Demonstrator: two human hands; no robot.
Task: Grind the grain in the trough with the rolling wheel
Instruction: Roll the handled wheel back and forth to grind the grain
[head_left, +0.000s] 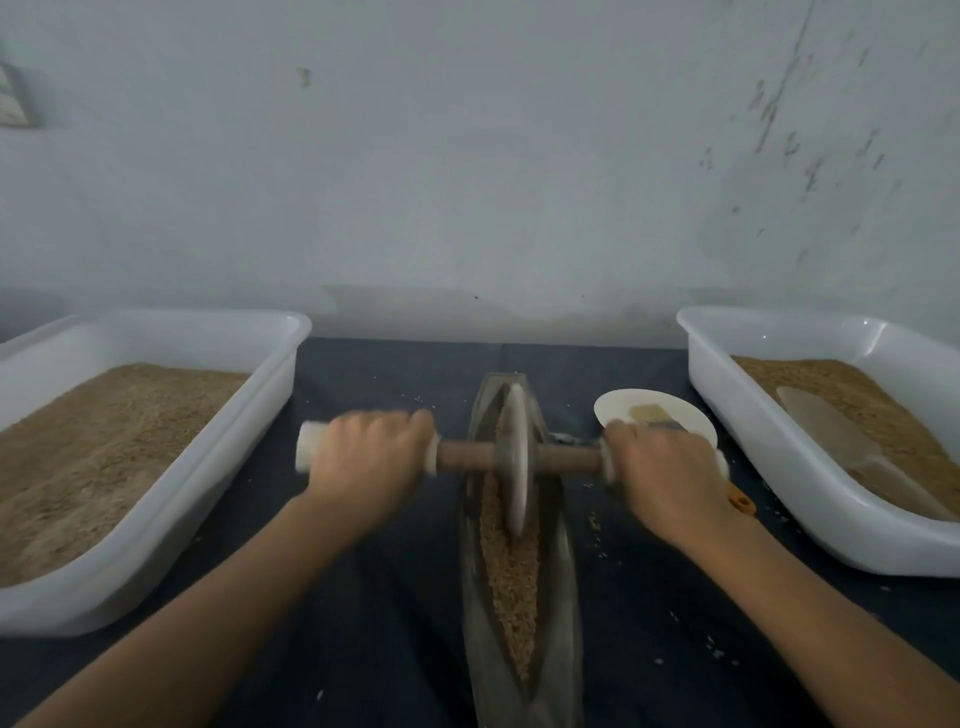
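Between two grain-filled tubs (156, 332), both hands (363, 457) grip the wheel's axle (566, 458) over the grain-lined trough (558, 571).

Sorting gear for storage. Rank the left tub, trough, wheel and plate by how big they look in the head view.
1. Left tub, cut off by the frame edge.
2. Trough, long and narrow.
3. Wheel and plate: unranked, since the wheel is edge-on and the right hand hides part of the plate.
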